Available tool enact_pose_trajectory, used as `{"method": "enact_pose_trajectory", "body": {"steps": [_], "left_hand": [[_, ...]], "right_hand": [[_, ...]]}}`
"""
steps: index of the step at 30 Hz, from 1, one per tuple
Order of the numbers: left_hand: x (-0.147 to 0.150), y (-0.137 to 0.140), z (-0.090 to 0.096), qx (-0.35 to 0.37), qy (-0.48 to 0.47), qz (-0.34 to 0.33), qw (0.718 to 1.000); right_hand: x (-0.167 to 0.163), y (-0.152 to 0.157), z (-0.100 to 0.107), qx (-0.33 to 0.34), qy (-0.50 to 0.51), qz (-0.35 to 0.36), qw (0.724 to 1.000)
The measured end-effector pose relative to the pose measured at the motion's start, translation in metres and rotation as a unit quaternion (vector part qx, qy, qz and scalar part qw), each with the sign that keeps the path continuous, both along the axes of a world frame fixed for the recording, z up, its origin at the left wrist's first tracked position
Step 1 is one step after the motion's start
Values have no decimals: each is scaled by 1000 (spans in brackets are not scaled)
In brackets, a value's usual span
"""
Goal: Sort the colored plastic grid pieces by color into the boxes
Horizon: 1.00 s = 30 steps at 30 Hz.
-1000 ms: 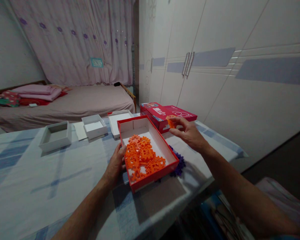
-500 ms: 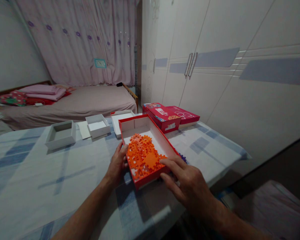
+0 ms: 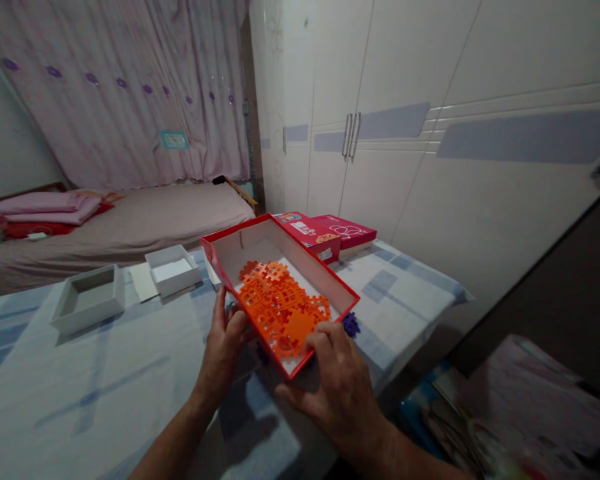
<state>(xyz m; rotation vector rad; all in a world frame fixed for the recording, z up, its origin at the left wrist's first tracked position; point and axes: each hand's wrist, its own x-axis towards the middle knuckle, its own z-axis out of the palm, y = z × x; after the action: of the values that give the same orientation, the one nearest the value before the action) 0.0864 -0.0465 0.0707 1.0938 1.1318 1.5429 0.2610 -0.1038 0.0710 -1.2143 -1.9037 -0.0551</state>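
your left hand (image 3: 225,343) gripping the red box (image 3: 333,287) at its left side, your right hand (image 3: 341,377) clamped over its near end, hands apart, box tilted above the tablecloth (image 3: 130,400), orange pieces (image 3: 277,300) heaped inside, purple pieces (image 3: 351,325) by right corner

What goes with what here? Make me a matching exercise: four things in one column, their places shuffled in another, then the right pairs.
Things
1. Orange pieces
2. Left hand
3. Right hand
4. Purple pieces

Places
A. At the near end of the red-rimmed box
B. Inside the red-rimmed box
C. Beyond the box's right side, over the checked tablecloth
D. At the box's left side

Right pairs
1-B
2-D
3-A
4-C
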Motion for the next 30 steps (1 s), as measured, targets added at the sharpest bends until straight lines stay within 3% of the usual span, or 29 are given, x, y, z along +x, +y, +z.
{"method": "enact_pose_trajectory", "body": {"steps": [4,7,11,15,19,24,30], "left_hand": [[-2,-1,-5,22,-13,-35,999],[-10,4,-10,48,31,24,998],[-25,17,-18,79,93,110,986],[-36,26,-25,72,103,145,981],[-38,27,-28,49,102,146,983],[-37,28,-31,17,111,143,983],[-39,31,-36,-18,111,135,984]], "right_hand": [[24,7,15,60,44,-9,997],[59,13,30,69,28,-46,996],[121,25,38,75,-19,-152,985],[182,44,28,70,-66,-231,968],[227,64,8,24,-91,-254,962],[258,78,-10,-23,-78,-240,968],[277,82,-9,-34,-83,-221,971]]}}
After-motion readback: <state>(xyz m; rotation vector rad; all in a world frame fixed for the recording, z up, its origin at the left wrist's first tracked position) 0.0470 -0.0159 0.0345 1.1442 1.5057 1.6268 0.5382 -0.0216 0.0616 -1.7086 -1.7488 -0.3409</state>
